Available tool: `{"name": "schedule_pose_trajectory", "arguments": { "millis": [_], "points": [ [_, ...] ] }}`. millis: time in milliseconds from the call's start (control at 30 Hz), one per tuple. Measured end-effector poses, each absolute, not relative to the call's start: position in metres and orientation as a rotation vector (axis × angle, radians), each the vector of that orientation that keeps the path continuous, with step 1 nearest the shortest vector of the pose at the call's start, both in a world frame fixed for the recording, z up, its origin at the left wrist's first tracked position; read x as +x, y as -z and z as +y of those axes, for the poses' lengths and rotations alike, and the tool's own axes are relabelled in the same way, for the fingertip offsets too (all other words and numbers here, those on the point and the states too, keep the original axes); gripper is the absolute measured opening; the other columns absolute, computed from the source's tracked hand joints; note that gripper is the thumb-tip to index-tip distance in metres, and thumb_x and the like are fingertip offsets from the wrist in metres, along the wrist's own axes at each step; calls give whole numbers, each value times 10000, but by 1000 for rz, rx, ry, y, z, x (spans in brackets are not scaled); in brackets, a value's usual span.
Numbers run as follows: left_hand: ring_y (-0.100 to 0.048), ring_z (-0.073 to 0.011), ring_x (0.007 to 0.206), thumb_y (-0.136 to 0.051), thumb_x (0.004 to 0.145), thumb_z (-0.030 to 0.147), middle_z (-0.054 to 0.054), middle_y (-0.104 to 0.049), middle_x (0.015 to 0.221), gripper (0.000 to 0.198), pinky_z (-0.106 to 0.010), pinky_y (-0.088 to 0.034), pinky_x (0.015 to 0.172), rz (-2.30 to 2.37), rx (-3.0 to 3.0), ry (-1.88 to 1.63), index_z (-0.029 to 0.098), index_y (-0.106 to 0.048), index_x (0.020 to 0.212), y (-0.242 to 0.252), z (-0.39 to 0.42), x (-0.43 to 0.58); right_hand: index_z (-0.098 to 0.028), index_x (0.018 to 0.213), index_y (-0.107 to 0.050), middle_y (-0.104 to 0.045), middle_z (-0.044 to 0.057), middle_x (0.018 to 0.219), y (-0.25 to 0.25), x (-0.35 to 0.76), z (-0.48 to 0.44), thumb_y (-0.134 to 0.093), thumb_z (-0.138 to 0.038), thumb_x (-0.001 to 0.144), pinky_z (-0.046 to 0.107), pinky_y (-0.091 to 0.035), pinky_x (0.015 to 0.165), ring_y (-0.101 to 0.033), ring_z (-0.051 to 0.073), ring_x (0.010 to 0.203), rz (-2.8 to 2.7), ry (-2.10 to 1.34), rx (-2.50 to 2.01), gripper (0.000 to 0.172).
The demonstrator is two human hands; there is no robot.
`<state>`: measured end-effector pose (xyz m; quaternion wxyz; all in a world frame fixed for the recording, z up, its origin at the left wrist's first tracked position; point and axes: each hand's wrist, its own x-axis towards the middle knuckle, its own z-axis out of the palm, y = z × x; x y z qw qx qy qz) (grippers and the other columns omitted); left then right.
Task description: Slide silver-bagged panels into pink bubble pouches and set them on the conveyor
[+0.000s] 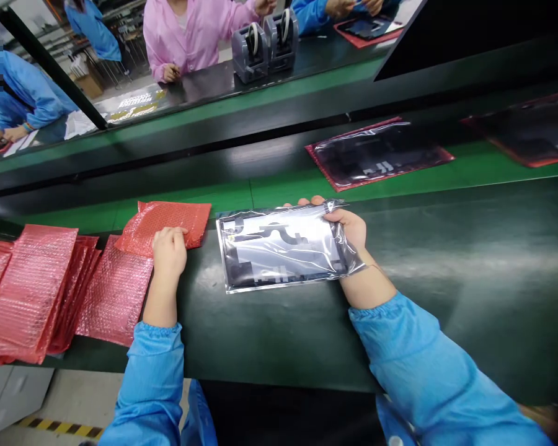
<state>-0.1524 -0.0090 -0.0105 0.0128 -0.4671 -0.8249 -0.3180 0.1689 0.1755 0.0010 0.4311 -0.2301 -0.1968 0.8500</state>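
My right hand (351, 229) grips one end of a flat electronic panel in a clear plastic bag (279, 248), with the thumb on top and fingertips at the far edge. Through the film I see a silvery back, dark edges and a dark flex cable. The bag is held over the dark green bench. At left, my left hand (170, 248) has its fingers curled on the near edge of a red bubble-wrap pouch (172, 220). That pouch overlaps another red bubble-wrap pouch (116, 291) lying on the bench.
More red bubble pouches (32, 285) are piled at the left. Beyond the bench, a green strip (242, 193) carries a panel on red wrap (381, 152) and another panel (534, 127). Co-workers sit across, near two grey tape dispensers (250, 54). A dark slanted board (465, 37) overhangs the upper right.
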Motion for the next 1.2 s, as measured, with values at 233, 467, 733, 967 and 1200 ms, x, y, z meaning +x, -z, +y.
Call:
{"name": "schedule_pose_trajectory", "arguments": {
  "millis": [233, 467, 733, 967, 1200],
  "points": [
    [-630, -336, 1206, -640, 953, 269, -128, -719, 1198, 239, -635, -241, 1289, -2527, -1457, 774, 198, -675, 1178, 21, 2, -134, -247, 915, -549, -745, 27, 1015, 3, 166, 179, -589, -184, 584, 724, -541, 1105, -714, 334, 1127, -474, -2099, -597, 339],
    [-581, -313, 1258, -532, 1055, 361, -118, -690, 1247, 299, -521, -433, 1171, -2397, -1516, 1010, 248, -791, 1153, 12, 0, -137, -242, 952, -571, -737, 38, 1051, 7, 171, 179, -607, -184, 616, 732, -524, 1117, -727, 344, 1123, -425, -2157, -550, 343],
    [-632, -322, 1144, -546, 935, 160, -140, -694, 1155, 369, -495, -515, 1081, -2511, -1650, 899, 195, -761, 1233, 31, 6, -130, -233, 976, -564, -752, 60, 1073, 6, 156, 164, -628, -176, 611, 765, -513, 1093, -742, 366, 1076, -463, -2321, -655, 375],
    [-673, -270, 1155, -533, 945, 130, -104, -738, 1175, 283, -437, -542, 1082, -2479, -1880, 992, 208, -754, 1103, 27, 9, -126, -228, 958, -560, -765, 53, 1098, 16, 140, 156, -626, -160, 590, 703, -555, 1092, -737, 351, 1116, -467, -2207, -716, 380],
    [-663, -269, 983, -717, 811, 164, -83, -713, 1015, 139, -411, -547, 948, -2533, -1674, 943, 221, -664, 927, 20, 10, -118, -244, 888, -511, -749, -8, 1058, 27, 142, 164, -559, -131, 609, 570, -588, 1118, -739, 264, 1147, -313, -1778, -705, 304]
  ]
}}
